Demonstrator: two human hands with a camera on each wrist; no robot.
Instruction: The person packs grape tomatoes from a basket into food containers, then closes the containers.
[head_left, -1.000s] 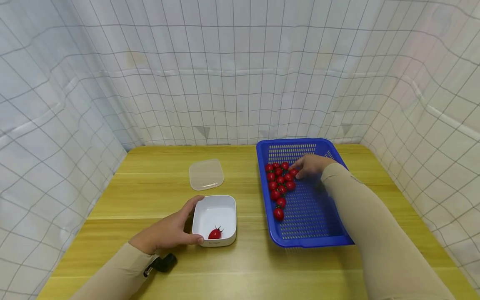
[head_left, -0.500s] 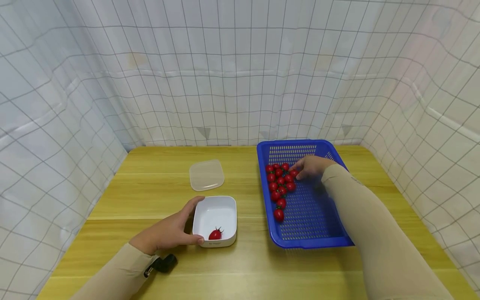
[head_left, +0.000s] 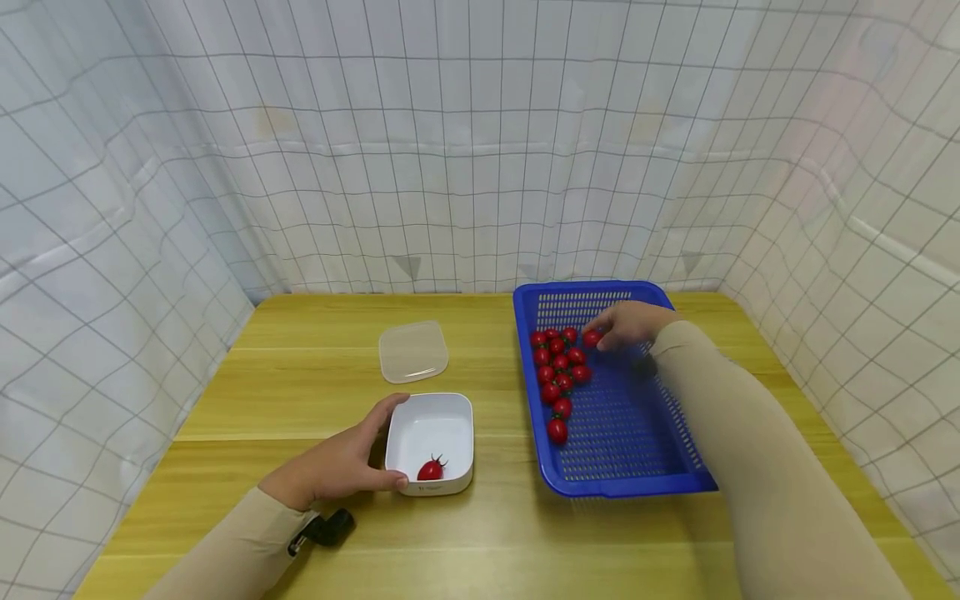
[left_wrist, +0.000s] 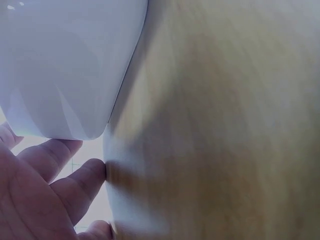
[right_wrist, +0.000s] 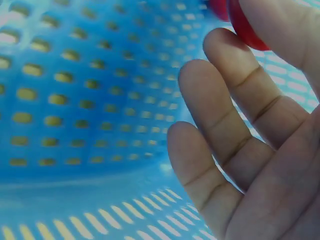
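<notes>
Pinching one cherry tomato (head_left: 592, 337) between thumb and fingertips, the right hand (head_left: 628, 324) sits over the far end of the blue basket (head_left: 622, 467), just beside the tomato cluster (head_left: 558, 375) along its left wall; the right wrist view shows the other fingers (right_wrist: 220, 130) loosely curled, side by side. Left hand (head_left: 337, 462) cups the white container (head_left: 431, 425) at its left side, thumb on the near rim, fingers around the far corner, one tomato (head_left: 430, 468) inside. Clear lid (head_left: 413, 350) lies flat behind it on the wooden table (head_left: 300, 375).

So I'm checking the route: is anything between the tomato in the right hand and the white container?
Nothing visible: bare table lies between the tomato in the right hand and the open white container; only the blue basket's low rim.
</notes>
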